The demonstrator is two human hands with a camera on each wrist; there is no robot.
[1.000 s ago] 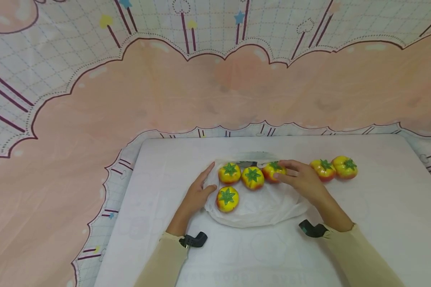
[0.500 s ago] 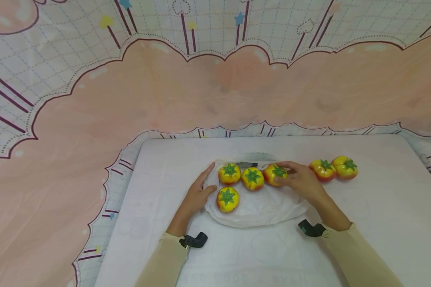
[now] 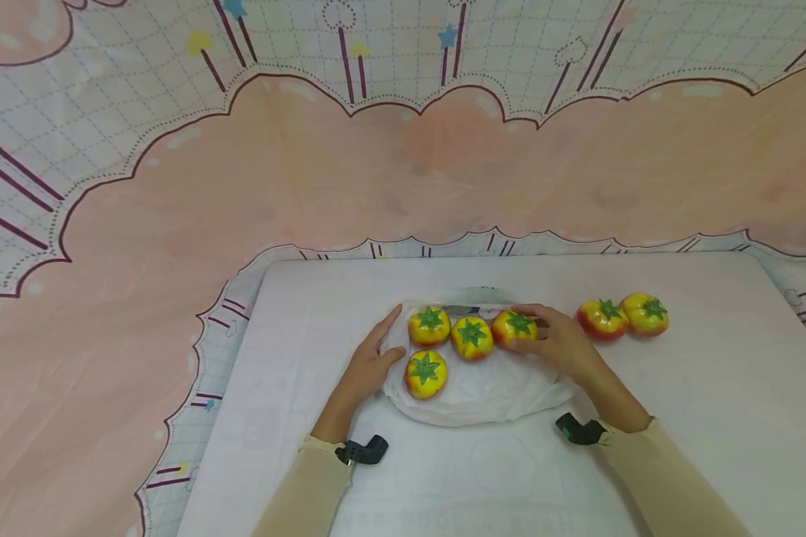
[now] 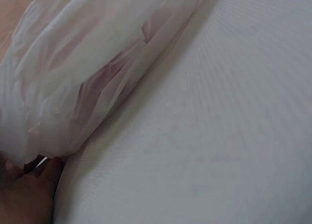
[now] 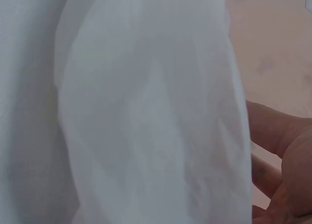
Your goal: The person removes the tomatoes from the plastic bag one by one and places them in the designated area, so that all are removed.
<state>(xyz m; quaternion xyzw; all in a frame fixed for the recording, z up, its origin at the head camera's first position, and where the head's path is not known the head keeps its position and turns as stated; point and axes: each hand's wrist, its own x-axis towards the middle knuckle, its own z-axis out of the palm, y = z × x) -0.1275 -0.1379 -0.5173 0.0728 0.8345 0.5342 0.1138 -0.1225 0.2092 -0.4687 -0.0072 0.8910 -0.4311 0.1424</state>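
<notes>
My right hand point(image 3: 560, 343) grips a glossy yellow-red toy persimmon point(image 3: 513, 328) with a green star-shaped top. Thumb and fingers lie on either side of the fruit, at the right end of a row. Beside it are a middle persimmon point(image 3: 472, 338) and a left persimmon point(image 3: 429, 326); a front persimmon point(image 3: 426, 374) sits nearer me. All rest in a container wrapped in a white plastic bag point(image 3: 497, 395). At the container's left edge, my left hand point(image 3: 366, 365) touches the bag, index finger straight and thumb at the rim. The wrist views show mostly bag point(image 4: 97, 63), hiding the fruit.
Two more persimmons point(image 3: 645, 313) sit touching each other on the white table point(image 3: 725, 403), right of the container and behind my right hand. A patterned cloth backdrop point(image 3: 443, 179) rises behind the table's far edge.
The gripped persimmon has shifted slightly toward me with my right hand, which has moved a little left. The middle persimmon has shifted slightly nearer me. The left hand stays put.
</notes>
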